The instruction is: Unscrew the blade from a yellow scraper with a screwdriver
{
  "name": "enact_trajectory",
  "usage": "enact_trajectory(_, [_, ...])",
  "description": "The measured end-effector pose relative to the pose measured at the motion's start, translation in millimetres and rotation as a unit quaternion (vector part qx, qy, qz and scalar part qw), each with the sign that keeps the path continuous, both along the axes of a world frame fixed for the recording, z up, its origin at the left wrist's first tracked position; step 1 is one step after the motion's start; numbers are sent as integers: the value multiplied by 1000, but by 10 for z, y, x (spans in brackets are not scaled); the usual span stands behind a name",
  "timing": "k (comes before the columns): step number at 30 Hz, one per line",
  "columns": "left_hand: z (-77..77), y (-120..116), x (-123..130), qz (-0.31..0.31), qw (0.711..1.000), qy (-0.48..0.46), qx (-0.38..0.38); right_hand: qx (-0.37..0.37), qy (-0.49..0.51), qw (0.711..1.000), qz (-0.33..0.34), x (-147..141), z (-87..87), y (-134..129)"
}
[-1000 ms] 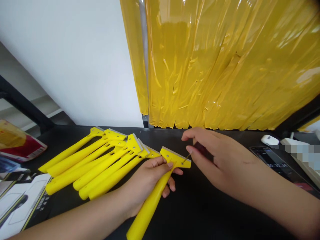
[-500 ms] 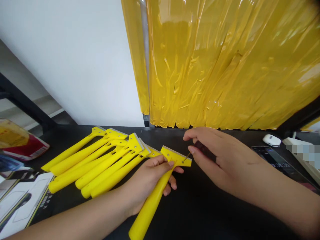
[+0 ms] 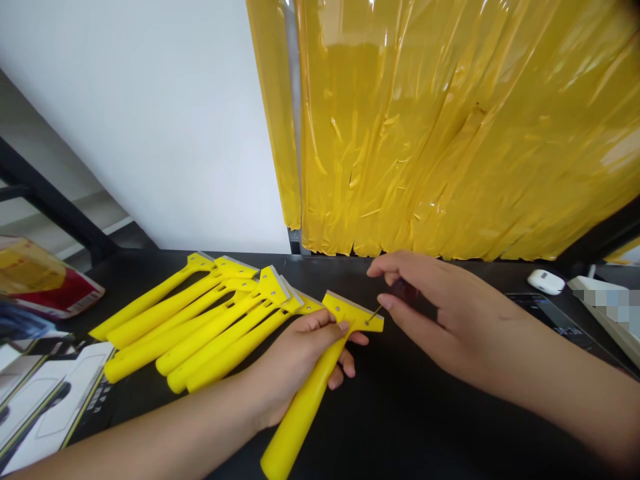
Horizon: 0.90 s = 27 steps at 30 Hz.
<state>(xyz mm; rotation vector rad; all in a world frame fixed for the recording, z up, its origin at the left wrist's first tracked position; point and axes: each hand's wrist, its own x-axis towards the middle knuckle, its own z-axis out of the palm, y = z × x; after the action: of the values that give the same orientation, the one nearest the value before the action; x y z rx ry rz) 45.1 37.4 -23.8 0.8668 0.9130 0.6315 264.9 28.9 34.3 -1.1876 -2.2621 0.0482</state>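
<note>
Head camera, remote feed: by size, I log first the yellow translucent sheeting (image 3: 425, 147), hanging in creased folds behind the work, then the white panel (image 3: 185, 120) standing to its left. Both end at the back of a black tabletop (image 3: 400, 427). On it, left of centre, I record a row of yellow scrapers (image 3: 215, 328), handles toward the near left, bladed heads toward the far right, several heads overlapping. Nearest the left edge lie flat white-and-black packages (image 3: 55, 400). Right hand (image 3: 445, 307) hangs over the table's right half, fingers curled; left hand (image 3: 303, 347) is lower and nearer the middle, its grip closed, thumb on top and fingertips showing beneath, around the neck of one held scraper (image 3: 310, 398). That scraper is just right of the row, handle end toward the near edge of view. Beyond the packages I note a red-and-yellow packet (image 3: 45, 280); at far right, a pale box (image 3: 605, 307), partly pixelated, and beside it a dark phone (image 3: 550, 323) with lit digits, partly covered. Smaller: a screwdriver (image 3: 407, 290), its dark handle in the right hand's narrow grip, its thin shaft slanting down to the held scraper's head. White case (image 3: 546, 282) near the phone. Smallest: a screw (image 3: 367, 323) at the head's right end, where the shaft points; whether the tip is seated I cannot tell
</note>
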Motion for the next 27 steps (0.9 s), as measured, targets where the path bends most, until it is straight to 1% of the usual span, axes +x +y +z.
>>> enact_trajectory(4, [-8, -8, 2, -2, 1000, -2, -2, 32, -14, 999, -18, -5, 18, 6])
enact_trajectory(8, [-12, -9, 7, 2, 1000, -3, -6, 27, -5, 1000, 2, 1, 23, 2])
enact_trajectory(10, [-12, -1, 7, 1, 1000, -7, -6, 33, -23, 999, -21, 5, 20, 2])
enact_trajectory(12, [-13, 6, 5, 0, 1000, -7, -7, 20, -41, 998, -52, 6, 16, 3])
enact_trajectory(13, [-14, 8, 3, -1, 1000, -6, -8, 11, -40, 998, -56, 6, 13, 3])
enact_trajectory(16, [-20, 5, -4, -1, 1000, -5, -7, 4, -28, 999, -33, 3, 6, 2])
enact_trajectory(20, [-17, -1, -11, -3, 1000, -7, -6, -11, -52, 998, -29, 2, 17, -4])
enact_trajectory(23, [-7, 0, -6, -4, 1000, -3, -6, 3, -8, 1000, -7, 13, 58, -30])
enact_trajectory(25, [1, 2, 1, -5, 1000, -2, -3, 14, 32, 999, -5, 14, 85, -53])
enact_trajectory(27, [7, 2, 5, -9, 1000, -5, 0, 19, 50, 999, -4, -5, 92, -64])
